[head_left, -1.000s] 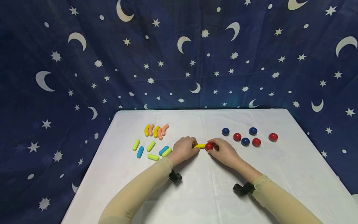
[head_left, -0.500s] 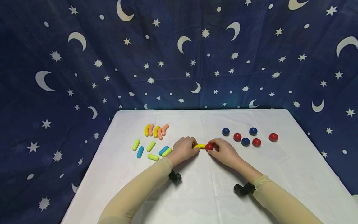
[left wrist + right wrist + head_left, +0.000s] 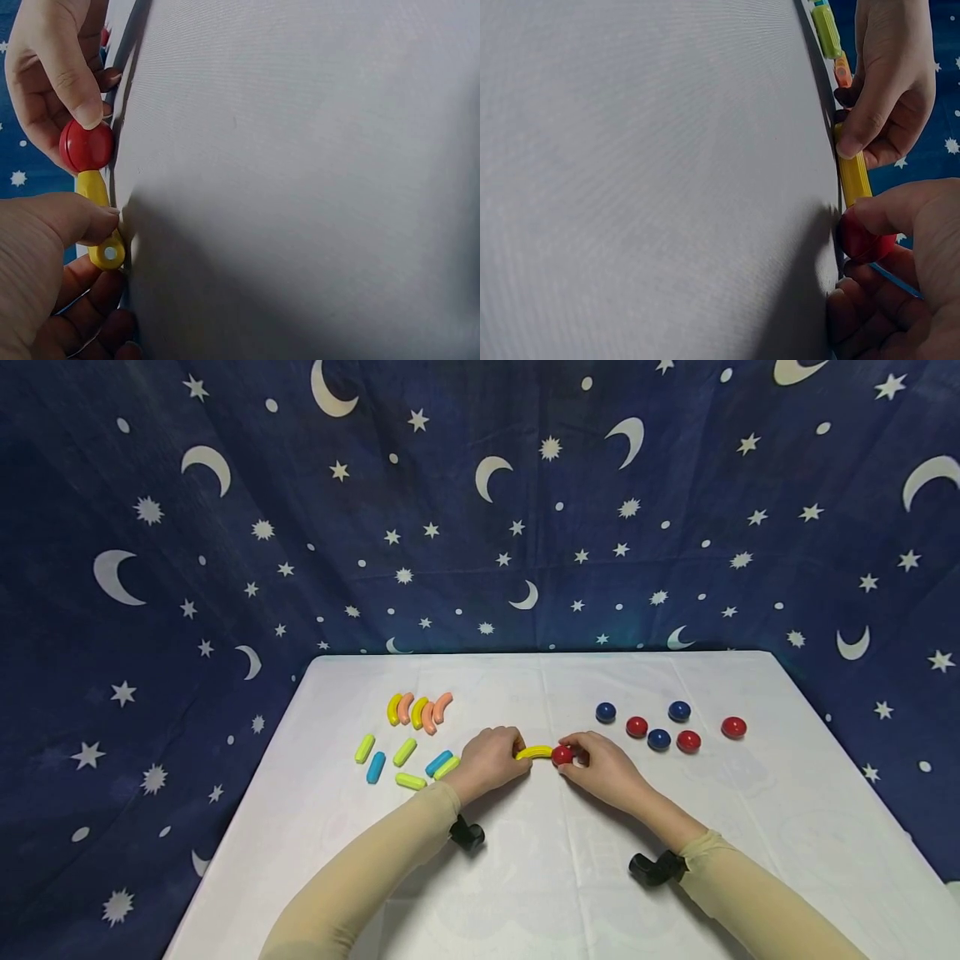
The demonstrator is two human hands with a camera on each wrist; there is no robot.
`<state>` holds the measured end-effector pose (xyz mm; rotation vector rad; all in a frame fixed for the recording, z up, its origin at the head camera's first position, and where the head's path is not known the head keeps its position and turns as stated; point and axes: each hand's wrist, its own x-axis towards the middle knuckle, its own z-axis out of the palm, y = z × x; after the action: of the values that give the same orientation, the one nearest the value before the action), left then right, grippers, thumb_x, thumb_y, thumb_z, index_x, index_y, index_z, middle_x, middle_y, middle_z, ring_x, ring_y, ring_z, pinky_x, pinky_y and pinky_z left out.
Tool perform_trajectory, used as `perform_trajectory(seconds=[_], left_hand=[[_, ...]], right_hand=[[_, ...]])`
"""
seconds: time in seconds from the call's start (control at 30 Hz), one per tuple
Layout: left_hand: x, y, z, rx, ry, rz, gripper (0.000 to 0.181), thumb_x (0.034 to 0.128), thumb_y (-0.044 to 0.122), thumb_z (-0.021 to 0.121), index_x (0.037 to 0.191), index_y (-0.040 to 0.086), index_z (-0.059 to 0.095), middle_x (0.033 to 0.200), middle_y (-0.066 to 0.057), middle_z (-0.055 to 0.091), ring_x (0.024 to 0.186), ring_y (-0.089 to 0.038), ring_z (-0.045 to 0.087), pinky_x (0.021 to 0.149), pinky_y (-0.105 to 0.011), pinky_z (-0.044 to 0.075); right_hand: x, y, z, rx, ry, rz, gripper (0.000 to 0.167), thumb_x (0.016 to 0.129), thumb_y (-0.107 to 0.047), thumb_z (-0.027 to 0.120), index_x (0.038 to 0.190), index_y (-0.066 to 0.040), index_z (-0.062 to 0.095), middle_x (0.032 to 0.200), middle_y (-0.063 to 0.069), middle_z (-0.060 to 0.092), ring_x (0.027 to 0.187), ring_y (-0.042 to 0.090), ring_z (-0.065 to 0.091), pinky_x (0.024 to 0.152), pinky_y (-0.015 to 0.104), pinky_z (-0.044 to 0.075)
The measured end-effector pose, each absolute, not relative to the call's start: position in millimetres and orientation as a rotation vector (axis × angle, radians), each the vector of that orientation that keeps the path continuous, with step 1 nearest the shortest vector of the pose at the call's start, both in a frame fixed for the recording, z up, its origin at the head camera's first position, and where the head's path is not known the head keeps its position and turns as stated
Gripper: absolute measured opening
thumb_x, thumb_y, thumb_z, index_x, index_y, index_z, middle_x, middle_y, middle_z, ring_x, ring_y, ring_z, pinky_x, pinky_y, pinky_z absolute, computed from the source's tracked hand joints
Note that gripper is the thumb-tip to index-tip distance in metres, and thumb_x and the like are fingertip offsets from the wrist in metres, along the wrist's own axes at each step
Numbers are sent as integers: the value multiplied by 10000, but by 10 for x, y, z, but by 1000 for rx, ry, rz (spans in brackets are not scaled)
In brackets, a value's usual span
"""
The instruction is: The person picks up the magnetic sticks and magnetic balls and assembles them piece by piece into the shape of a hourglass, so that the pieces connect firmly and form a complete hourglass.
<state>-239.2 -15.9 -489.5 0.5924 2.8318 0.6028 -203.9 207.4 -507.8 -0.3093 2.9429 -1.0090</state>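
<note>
In the head view my left hand (image 3: 487, 762) pinches one end of a curved yellow rod (image 3: 537, 751) between thumb and fingers. My right hand (image 3: 606, 768) holds a shiny red ball (image 3: 562, 755), its thumb on the near side. The rod's other end meets the ball just above the white cloth. Seen from the left wrist, the yellow rod (image 3: 93, 186) touches the red ball (image 3: 86, 145), and a silvery round spot shows on the rod's free end. From the right wrist, the thumb covers part of the red ball (image 3: 866, 241).
On the left of the white table (image 3: 510, 893) lie curved yellow and orange rods (image 3: 417, 713). Straight green rods (image 3: 405, 752) and blue rods (image 3: 376, 767) are nearer. Several blue balls (image 3: 658, 740) and red balls (image 3: 687, 742) sit on the right. A starry cloth (image 3: 450, 510) hangs behind.
My left hand has shifted slightly left, and more of the yellow rod shows beside its fingers. The red ball and right hand have moved a touch right. Rod and ball still touch.
</note>
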Motion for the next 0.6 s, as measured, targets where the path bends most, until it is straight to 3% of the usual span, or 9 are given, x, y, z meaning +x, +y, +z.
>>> perform_trajectory(seconds=[0.6], left_hand=[[-2396, -148, -4916, 575, 2840, 596, 215, 905, 331, 747, 972, 152, 647, 813, 60, 570, 730, -134, 547, 658, -285, 459]], right_hand=[[-2056, 2083, -5104, -256, 2938, -1051, 415, 861, -271, 838, 1186, -80, 665, 912, 21, 592, 841, 199, 527, 725, 351, 446]])
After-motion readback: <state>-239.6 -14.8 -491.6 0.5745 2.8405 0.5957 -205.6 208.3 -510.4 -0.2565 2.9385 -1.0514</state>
